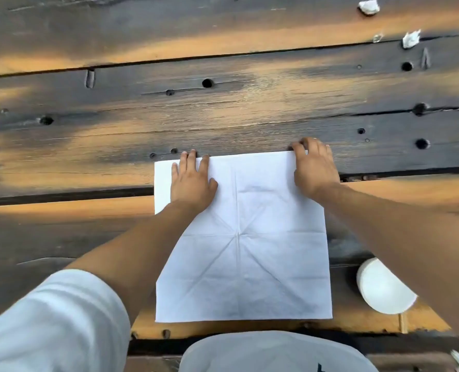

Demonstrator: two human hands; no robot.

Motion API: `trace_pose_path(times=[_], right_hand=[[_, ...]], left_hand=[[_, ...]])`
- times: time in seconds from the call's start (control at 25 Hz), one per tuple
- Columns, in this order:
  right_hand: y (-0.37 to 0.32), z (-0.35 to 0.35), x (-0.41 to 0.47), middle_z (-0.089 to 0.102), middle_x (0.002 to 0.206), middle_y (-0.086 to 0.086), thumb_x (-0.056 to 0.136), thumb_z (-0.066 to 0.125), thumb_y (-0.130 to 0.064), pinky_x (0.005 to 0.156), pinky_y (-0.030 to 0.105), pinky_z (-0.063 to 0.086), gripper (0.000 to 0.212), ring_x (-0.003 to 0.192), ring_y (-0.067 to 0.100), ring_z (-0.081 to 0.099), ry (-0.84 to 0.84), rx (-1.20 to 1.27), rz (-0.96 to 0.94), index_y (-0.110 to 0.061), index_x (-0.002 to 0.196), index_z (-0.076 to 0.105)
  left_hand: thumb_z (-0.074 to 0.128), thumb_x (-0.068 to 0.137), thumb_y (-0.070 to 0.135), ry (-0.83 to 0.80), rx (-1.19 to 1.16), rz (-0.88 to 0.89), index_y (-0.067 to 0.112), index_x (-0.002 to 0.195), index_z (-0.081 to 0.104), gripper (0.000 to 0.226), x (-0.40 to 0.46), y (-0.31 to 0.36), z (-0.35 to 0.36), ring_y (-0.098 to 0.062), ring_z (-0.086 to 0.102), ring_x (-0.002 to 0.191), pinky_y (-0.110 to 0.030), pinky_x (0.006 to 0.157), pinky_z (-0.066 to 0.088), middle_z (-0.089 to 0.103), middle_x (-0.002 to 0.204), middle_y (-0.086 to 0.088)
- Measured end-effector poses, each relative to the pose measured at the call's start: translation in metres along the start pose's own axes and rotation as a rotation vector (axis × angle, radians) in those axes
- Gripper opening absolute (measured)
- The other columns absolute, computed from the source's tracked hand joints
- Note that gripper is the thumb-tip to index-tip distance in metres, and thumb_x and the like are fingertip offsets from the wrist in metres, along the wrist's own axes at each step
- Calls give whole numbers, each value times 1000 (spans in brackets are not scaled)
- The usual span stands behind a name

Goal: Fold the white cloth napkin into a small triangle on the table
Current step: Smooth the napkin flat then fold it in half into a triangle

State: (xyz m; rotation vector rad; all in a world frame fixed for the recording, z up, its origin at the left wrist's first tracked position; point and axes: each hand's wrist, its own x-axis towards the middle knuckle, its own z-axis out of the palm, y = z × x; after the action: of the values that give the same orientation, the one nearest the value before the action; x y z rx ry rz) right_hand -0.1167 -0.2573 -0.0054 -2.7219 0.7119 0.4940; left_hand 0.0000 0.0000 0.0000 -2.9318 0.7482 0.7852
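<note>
The white napkin lies spread flat as a square on the dark wooden table, near its front edge. Creases radiate from its centre. My left hand presses flat on the napkin near its far left corner, fingers straight. At the far right corner, my right hand has its fingertips curled over the napkin's far edge and its thumb on top of the cloth.
A white round object sits just right of the napkin, under my right forearm. Crumpled white scraps lie at the far right of the table. Gaps and holes mark the planks.
</note>
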Motion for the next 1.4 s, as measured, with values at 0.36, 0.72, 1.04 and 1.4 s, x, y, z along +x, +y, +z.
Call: trace_pose_path(times=[0.36, 0.72, 1.04, 1.4], right_hand=[[23, -6, 16, 48, 130, 15, 88, 52, -3, 110, 43, 34, 52, 125, 36, 40, 7, 76, 137, -16, 138, 54], [-4, -15, 46, 42, 137, 16, 92, 67, -29, 106, 47, 36, 42, 127, 37, 41, 73, 70, 147, -14, 130, 56], [-33, 49, -72, 28, 165, 17, 102, 39, -45, 126, 61, 6, 64, 155, 43, 17, 184, 91, -131, -11, 156, 36], [-8, 125, -138, 6, 173, 4, 105, 35, -52, 126, 60, 8, 65, 160, 30, 0, 121, -49, -129, -30, 164, 17]], left_hand=[[45, 99, 35, -1, -13, -20, 17, 161, 20, 68, 7, 0, 7, -33, 4, 158, -49, 128, 9, 8, 169, -19], [32, 105, 43, 27, -30, -96, 19, 164, 3, 70, -28, -34, 37, -31, -6, 159, -50, 129, 4, -5, 171, -14], [16, 100, 68, 86, 181, 330, 26, 164, -3, 79, -47, -18, 54, -33, -14, 158, -63, 125, 0, -13, 171, -13], [28, 93, 76, 196, 255, 506, 38, 163, 9, 82, -41, -24, 94, -40, -8, 157, -73, 120, 2, -3, 173, -9]])
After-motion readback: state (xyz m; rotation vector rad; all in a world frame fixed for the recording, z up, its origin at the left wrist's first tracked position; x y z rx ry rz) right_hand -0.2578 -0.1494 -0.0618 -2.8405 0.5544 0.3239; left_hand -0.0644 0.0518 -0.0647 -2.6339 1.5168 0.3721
